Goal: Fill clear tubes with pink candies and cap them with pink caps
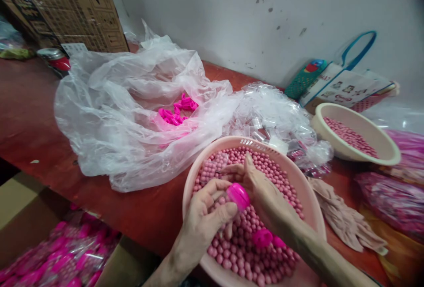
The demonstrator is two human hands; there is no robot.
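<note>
The left hand's grip pinches a pink cap; the right hand's grip closes on a small clear tube at 11 o'clock over the basin. Both look light, stiff and slippery; best held by their sides.

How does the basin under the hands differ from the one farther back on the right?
The near basin is pink, heaped with pink beads, and both hands, left hand and right hand, work over it. The far basin is cream, holds only a shallow layer of beads, and nobody touches it. The near one has slots in its rim. Both are round, plastic, and sit on the red table.
</note>
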